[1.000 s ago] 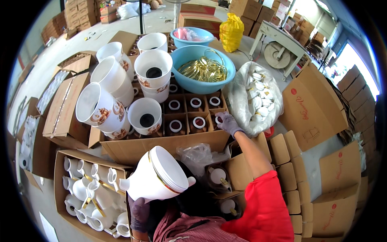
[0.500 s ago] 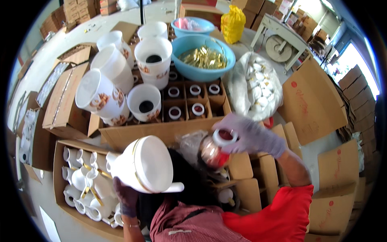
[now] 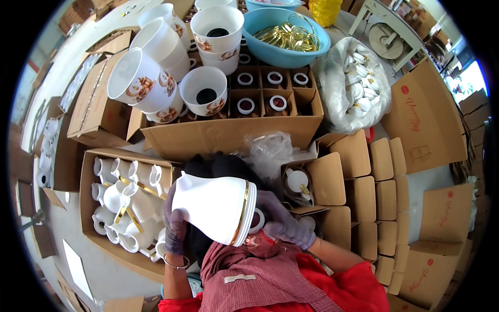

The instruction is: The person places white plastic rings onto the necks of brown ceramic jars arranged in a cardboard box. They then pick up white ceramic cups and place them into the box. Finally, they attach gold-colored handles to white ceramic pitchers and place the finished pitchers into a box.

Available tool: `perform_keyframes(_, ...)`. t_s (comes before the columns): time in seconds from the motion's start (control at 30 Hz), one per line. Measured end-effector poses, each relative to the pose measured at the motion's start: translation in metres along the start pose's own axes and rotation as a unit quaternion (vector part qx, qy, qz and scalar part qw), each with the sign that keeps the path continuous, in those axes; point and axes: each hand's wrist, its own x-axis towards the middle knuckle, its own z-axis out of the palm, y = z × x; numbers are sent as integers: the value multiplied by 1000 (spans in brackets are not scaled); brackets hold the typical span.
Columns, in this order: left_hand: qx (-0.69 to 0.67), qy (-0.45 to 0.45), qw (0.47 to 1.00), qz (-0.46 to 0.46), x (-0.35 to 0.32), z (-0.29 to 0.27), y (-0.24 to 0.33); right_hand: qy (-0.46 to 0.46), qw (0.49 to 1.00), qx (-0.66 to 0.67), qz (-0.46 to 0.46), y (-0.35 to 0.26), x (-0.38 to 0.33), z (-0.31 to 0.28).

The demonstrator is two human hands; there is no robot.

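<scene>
Jug [image 3: 215, 207] hides right hand's [image 3: 283, 223] fingers.

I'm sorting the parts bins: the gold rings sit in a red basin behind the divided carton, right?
Not quite: the gold rings lie in a light blue basin, not a red one. It does stand behind the divided carton, as the head view shows.

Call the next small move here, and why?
Probably seat the cap into the jug mouth. The left hand holds the white jug on its side, gold-rimmed opening toward the right hand, whose gloved fingers already press the small round cap against that opening.
</scene>
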Motion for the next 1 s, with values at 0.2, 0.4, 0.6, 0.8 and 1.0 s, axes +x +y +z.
perform_keyframes(0.2,171,-249,939,162,21,20,63,138,971,33,191,32,-26,-6)
perform_keyframes(0.4,146,-261,954,27,-12,33,21,96,972,-55,207,33,-89,-27)
perform_keyframes(0.6,89,-94,992,-11,-27,17,28,26,982,18,188,6,-86,0)
perform_keyframes(0.8,317,-181,892,267,-5,46,157,-1,988,-84,128,0,-19,-39)
perform_keyframes(1.0,333,-163,875,311,0,56,168,-37,973,-201,106,90,-25,-54)
